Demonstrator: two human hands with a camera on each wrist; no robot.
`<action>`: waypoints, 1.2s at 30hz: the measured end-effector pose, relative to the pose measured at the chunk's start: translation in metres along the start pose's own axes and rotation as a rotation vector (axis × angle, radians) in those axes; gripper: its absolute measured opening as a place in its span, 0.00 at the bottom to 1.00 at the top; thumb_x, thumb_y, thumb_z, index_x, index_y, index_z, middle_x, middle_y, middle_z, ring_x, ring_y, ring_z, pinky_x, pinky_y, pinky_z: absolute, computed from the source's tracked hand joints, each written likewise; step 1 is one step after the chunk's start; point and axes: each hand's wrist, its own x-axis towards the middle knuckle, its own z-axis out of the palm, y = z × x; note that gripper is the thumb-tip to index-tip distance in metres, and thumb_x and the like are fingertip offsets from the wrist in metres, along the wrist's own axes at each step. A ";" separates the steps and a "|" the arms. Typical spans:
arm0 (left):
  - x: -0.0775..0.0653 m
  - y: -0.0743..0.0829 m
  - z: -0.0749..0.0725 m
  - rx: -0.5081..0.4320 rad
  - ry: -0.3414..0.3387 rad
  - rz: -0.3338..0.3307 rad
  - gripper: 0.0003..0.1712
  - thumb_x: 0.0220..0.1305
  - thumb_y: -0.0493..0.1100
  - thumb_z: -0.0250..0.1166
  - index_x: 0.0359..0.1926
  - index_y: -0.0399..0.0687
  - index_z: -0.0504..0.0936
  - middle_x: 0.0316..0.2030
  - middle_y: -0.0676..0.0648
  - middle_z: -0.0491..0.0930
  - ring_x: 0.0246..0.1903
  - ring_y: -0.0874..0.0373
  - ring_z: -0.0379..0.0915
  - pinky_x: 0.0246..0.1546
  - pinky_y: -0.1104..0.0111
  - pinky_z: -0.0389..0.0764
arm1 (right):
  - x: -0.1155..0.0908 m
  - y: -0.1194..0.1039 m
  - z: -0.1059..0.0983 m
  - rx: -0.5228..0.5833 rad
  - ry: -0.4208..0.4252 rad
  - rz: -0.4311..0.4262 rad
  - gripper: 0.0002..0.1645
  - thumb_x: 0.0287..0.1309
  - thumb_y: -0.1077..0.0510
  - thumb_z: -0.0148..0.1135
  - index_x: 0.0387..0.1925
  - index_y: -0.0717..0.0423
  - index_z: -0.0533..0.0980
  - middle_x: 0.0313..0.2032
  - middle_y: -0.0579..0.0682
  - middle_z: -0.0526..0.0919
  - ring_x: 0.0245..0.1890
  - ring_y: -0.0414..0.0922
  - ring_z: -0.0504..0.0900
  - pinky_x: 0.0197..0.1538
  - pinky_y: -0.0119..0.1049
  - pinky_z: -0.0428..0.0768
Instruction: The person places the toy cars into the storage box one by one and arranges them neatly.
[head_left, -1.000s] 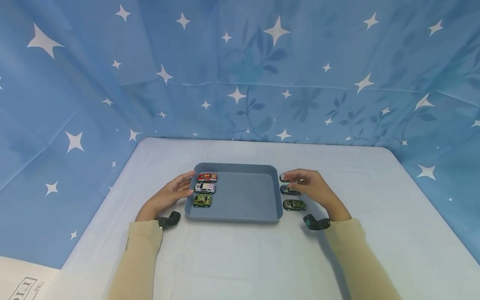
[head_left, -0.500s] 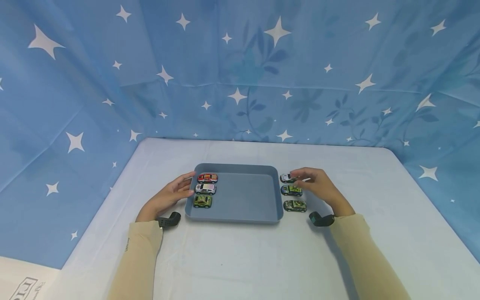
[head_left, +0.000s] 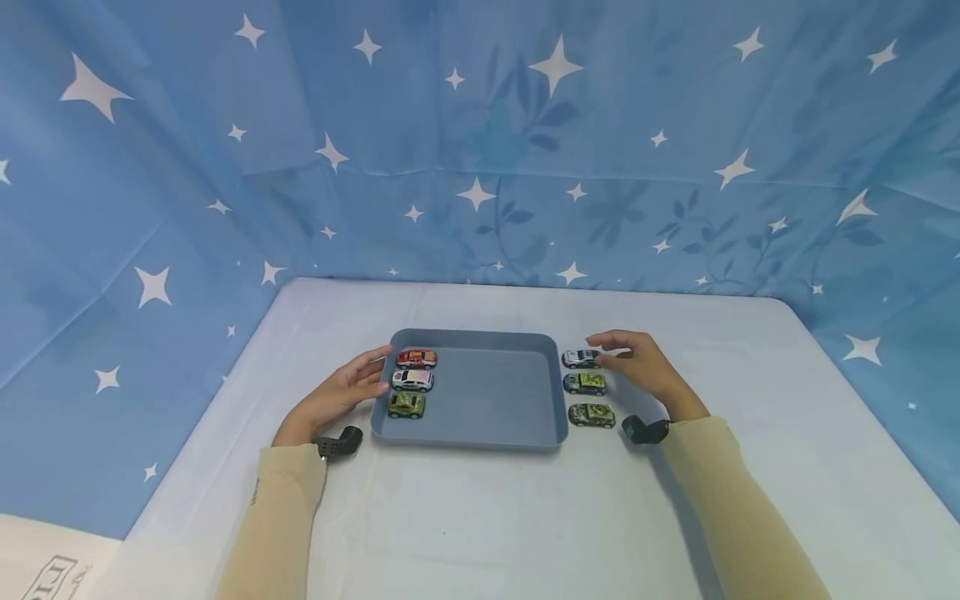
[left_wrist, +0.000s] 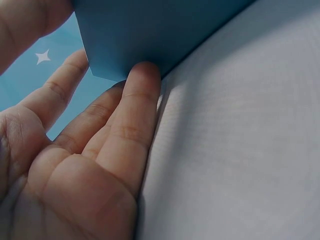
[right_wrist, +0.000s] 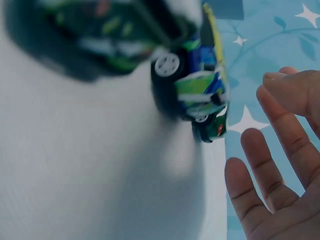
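- Three toy cars (head_left: 585, 384) lie on the counter (head_left: 480, 525), right of the tray (head_left: 495, 400); three more cars (head_left: 412, 381) sit inside, along its left end.
- Right hand (head_left: 639, 363) has drawn back, leaving the far white car (head_left: 577, 359) in fuller view; loosely spread fingers hold nothing.
- Left hand (head_left: 337, 396) rests straight fingers against the tray's wall.
- Corner lettering (head_left: 54, 577) and left-sleeve print (head_left: 255, 492): unreadable.

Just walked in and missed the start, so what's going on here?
A person's left hand touches the tray, which holds three toy cars along its left side. The right hand is at a white car, farthest of three more cars right of the tray; its fingers are apart and don't grip it.
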 end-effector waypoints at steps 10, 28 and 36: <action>0.000 0.001 0.000 -0.020 -0.001 0.012 0.45 0.81 0.41 0.63 0.88 0.42 0.49 0.84 0.29 0.46 0.83 0.30 0.42 0.81 0.37 0.47 | 0.011 0.010 -0.001 -0.010 -0.054 0.037 0.23 0.72 0.67 0.66 0.65 0.72 0.79 0.64 0.71 0.80 0.66 0.72 0.76 0.68 0.68 0.76; -0.001 0.001 0.000 -0.014 0.005 -0.004 0.45 0.81 0.41 0.63 0.88 0.43 0.49 0.85 0.30 0.46 0.83 0.31 0.42 0.81 0.38 0.46 | 0.023 0.019 -0.005 -0.015 -0.185 0.070 0.30 0.69 0.65 0.71 0.68 0.72 0.76 0.69 0.72 0.77 0.71 0.72 0.73 0.74 0.68 0.69; 0.000 0.000 0.000 -0.018 0.001 -0.006 0.46 0.81 0.41 0.63 0.88 0.43 0.49 0.84 0.29 0.47 0.83 0.30 0.43 0.81 0.37 0.48 | 0.024 0.026 -0.003 -0.046 -0.160 0.135 0.27 0.68 0.63 0.73 0.64 0.70 0.80 0.63 0.70 0.81 0.67 0.70 0.78 0.70 0.67 0.74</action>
